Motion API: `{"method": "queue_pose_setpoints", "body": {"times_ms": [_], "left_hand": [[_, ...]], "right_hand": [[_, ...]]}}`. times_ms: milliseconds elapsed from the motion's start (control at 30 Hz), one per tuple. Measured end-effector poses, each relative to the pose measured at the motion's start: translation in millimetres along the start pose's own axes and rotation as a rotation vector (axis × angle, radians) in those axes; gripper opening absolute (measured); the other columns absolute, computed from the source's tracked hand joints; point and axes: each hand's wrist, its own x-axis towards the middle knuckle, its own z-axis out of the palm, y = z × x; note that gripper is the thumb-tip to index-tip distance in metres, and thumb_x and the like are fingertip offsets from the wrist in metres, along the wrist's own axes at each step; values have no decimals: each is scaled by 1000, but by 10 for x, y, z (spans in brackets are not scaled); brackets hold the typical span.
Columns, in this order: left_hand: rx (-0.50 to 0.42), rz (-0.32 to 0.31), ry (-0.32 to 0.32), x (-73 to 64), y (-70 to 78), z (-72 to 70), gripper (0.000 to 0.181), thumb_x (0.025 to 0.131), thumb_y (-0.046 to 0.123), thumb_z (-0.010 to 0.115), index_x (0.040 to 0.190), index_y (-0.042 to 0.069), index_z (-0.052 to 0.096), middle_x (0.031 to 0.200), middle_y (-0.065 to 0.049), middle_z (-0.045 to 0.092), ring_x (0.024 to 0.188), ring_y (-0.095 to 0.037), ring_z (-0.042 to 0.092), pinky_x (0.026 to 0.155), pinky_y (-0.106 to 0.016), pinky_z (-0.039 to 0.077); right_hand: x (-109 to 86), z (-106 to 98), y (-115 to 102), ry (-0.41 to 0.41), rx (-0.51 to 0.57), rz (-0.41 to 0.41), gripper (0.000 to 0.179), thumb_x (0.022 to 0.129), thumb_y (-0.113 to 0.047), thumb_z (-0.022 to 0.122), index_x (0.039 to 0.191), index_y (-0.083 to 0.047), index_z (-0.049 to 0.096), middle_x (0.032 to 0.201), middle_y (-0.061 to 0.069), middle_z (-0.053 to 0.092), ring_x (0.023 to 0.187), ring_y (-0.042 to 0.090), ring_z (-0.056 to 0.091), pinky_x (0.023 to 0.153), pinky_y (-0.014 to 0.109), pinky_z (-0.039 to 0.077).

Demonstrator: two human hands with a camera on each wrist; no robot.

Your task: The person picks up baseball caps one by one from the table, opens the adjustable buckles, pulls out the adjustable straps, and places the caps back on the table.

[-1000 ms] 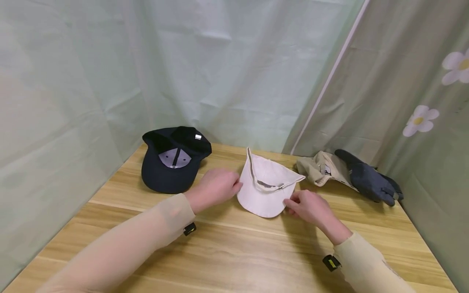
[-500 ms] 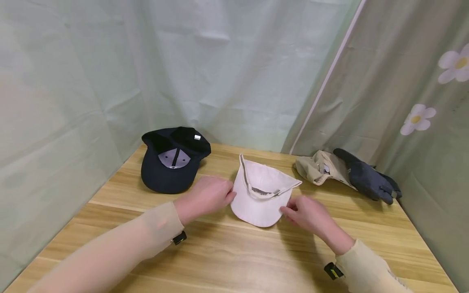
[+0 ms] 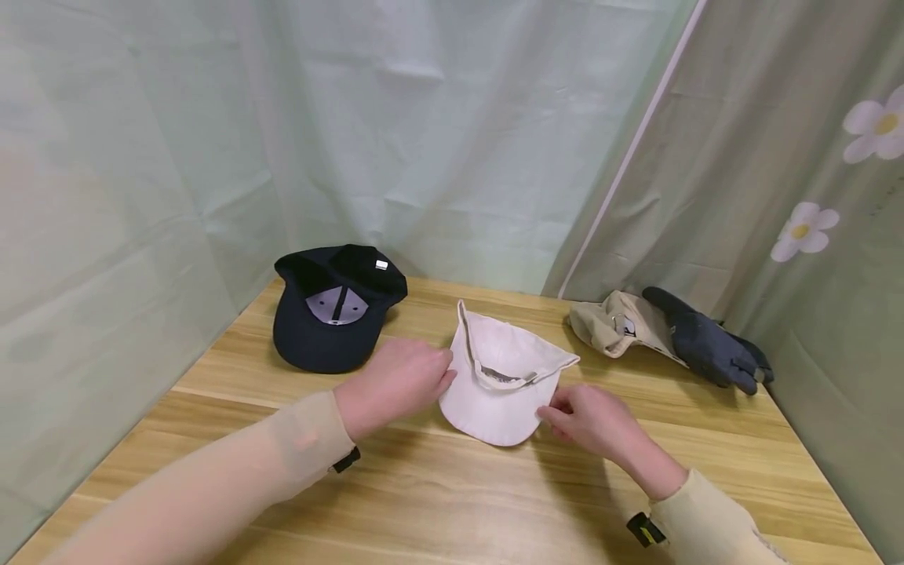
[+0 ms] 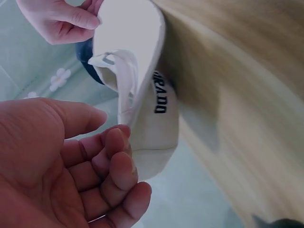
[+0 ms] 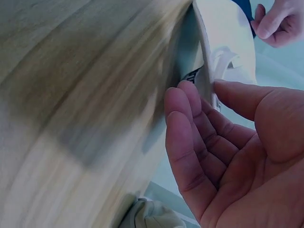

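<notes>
A white baseball cap (image 3: 489, 408) lies in the middle of the table, its underside and back strap facing up and its brim toward me. Dark lettering shows on its crown in the left wrist view. At the cap's left edge is my left hand (image 3: 399, 384); in the left wrist view its thumb stands apart from its loosely curled fingers (image 4: 121, 173), whose tips are right at the cap's edge. My right hand (image 3: 593, 420) pinches the right edge of the brim (image 5: 223, 28), thumb on one face and fingers on the other.
A dark navy cap (image 3: 321, 337) lies upturned at the back left of the wooden table (image 3: 452, 502). At the back right are a beige cap (image 3: 600, 326) and a dark grey cap (image 3: 713, 349) leaning together. Pale curtains (image 3: 438, 157) enclose the table's back and sides.
The white cap has slid toward me and a little left, both hands moving along with it; the last half second shows only slight motion. The other caps have stayed put.
</notes>
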Motion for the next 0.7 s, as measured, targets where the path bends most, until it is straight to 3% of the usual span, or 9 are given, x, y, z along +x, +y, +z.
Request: {"method": "queue_pose_setpoints", "body": {"times_ms": [167, 433, 700], "left_hand": [[-6, 25, 25, 79, 104, -46, 26, 105, 27, 74, 84, 15, 66, 61, 4, 48, 52, -18, 47, 46, -37, 40], [8, 122, 64, 242, 306, -72, 19, 105, 25, 74, 91, 14, 68, 73, 3, 59, 59, -16, 55, 51, -34, 45], [110, 194, 97, 407, 511, 35, 19, 106, 36, 74, 105, 18, 73, 92, 2, 68, 85, -20, 68, 73, -37, 51]], "right_hand": [[-26, -113, 15, 4, 9, 0, 28, 109, -34, 71, 85, -20, 75, 70, -7, 68, 63, 10, 61, 67, 39, 48], [2, -351, 30, 149, -51, 50, 21, 108, -35, 70, 98, -20, 81, 77, -8, 72, 66, 8, 63, 64, 40, 47], [103, -369, 32, 253, -147, 32, 15, 104, -33, 77, 101, -19, 80, 89, -8, 75, 72, 16, 64, 62, 45, 49]]}}
